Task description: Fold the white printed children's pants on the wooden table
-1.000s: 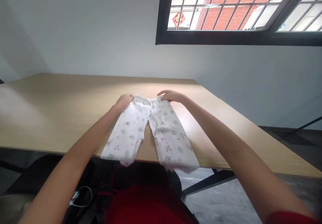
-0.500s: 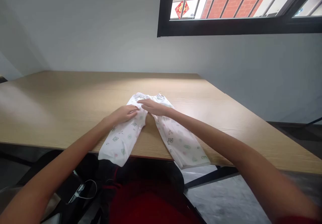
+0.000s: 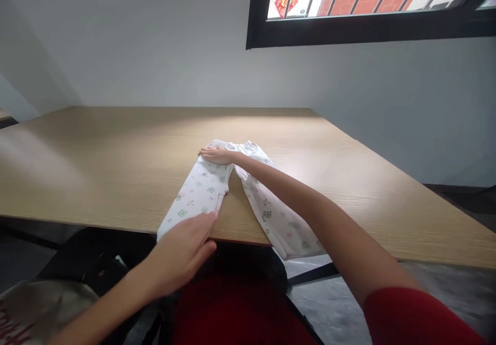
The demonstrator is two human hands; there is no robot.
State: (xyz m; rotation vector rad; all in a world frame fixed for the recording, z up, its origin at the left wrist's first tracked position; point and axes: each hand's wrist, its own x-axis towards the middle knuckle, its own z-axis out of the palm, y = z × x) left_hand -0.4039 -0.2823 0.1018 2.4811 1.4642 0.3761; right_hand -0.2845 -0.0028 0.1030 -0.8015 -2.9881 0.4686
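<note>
A pair of white pants (image 3: 203,185) with small green, pink and dark prints lies spread on the wooden table, its gathered waistband toward the wall. Both legs reach toward me, and the right one hangs a little past the front edge. My right hand (image 3: 217,155) lies flat near the top of the left leg, fingers stretched out to the left. Over the lower end of that leg is my left hand (image 3: 186,247), fingers extended and thumb apart. It hides the left cuff; whether it touches the cloth is hard to tell.
The light wooden table (image 3: 116,154) runs back to a grey wall (image 3: 163,40). A dark-framed barred window (image 3: 349,27) is at the upper right. Below the table's front edge, a dark phone-like object (image 3: 101,273) and a light cloth item with lettering (image 3: 42,309) sit at the lower left.
My left hand has slid down the left pant leg toward me, to the table's front edge. My right hand has shifted slightly left and lies flatter. The left leg looks straighter.
</note>
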